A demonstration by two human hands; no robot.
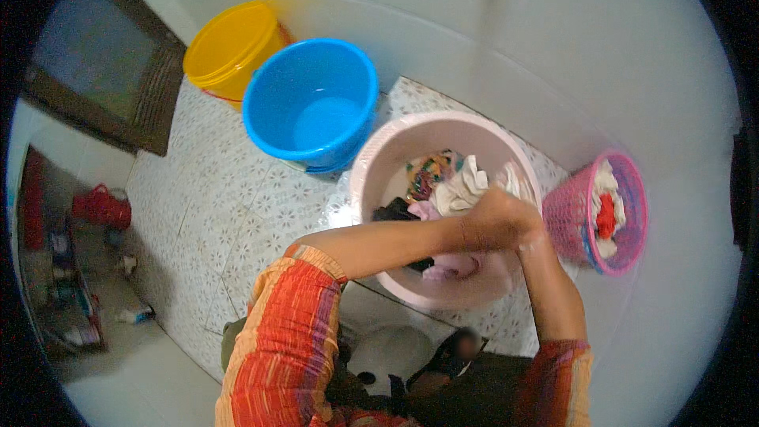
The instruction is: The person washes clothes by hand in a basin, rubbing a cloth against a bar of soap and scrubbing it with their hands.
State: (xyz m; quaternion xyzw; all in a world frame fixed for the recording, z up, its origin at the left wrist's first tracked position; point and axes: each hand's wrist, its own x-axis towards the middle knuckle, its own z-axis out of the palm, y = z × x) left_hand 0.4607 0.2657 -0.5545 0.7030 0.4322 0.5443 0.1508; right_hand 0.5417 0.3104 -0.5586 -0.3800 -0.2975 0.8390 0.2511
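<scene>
A round pale pink plastic tub [385, 148] on the tiled floor holds several pieces of clothing: a multicoloured patterned cloth [433, 172], a dark cloth [394, 210], pinkish cloth [450, 265] and a white cloth [462, 187]. My left hand [495, 216] reaches across the tub from the left, near its right side. My right hand [528, 228] meets it there, and the two overlap. The white cloth bunches directly beyond my hands. Both hands are blurred, and their fingers are mostly hidden, so the grip does not show.
A blue plastic basin [311, 107] stands beyond the tub to the left, with a yellow bucket [237, 50] behind it. Right of the tub, a pink perforated basket [572, 213] holds white and red cloths. A wall [533, 41] runs behind them. A red basket [101, 207] is far left.
</scene>
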